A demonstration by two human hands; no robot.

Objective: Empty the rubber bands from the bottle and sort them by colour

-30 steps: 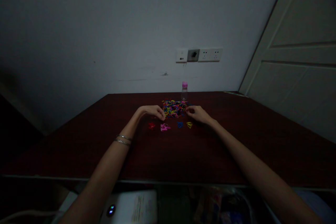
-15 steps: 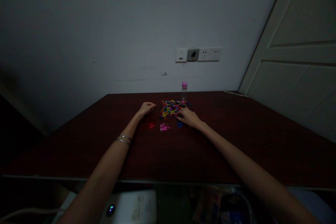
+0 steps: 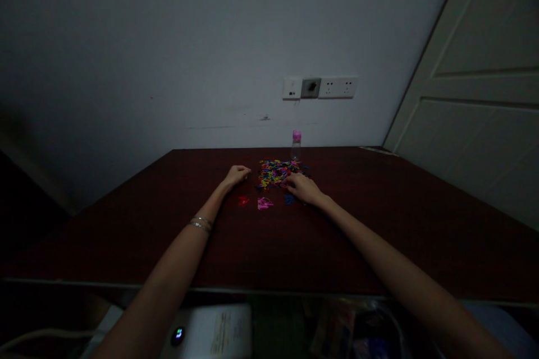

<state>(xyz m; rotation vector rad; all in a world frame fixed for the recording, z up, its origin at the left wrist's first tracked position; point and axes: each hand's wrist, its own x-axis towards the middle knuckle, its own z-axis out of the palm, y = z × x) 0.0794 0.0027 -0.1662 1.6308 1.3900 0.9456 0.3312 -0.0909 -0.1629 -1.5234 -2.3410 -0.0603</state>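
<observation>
A heap of small multicoloured pieces (image 3: 272,173) lies on the dark red table (image 3: 252,247). My left hand (image 3: 238,174) rests left of the heap with its fingers curled closed; whatever may be in them is too small to make out. My right hand (image 3: 301,186) is at the heap's right front edge, fingers bent down onto the pieces, their tips too dim to read. In front of the heap lie three small groups: red pieces (image 3: 243,201), pink pieces (image 3: 264,203) and blue pieces (image 3: 288,199).
Behind the heap stands a clear bottle with a pink cap (image 3: 296,146). Wall sockets (image 3: 320,88) are above it. Below the table's front edge are a white device (image 3: 214,331) with a lit display and a bag of items (image 3: 373,331).
Both hands stay in nearly the same places. The whole view has shifted very slightly.
</observation>
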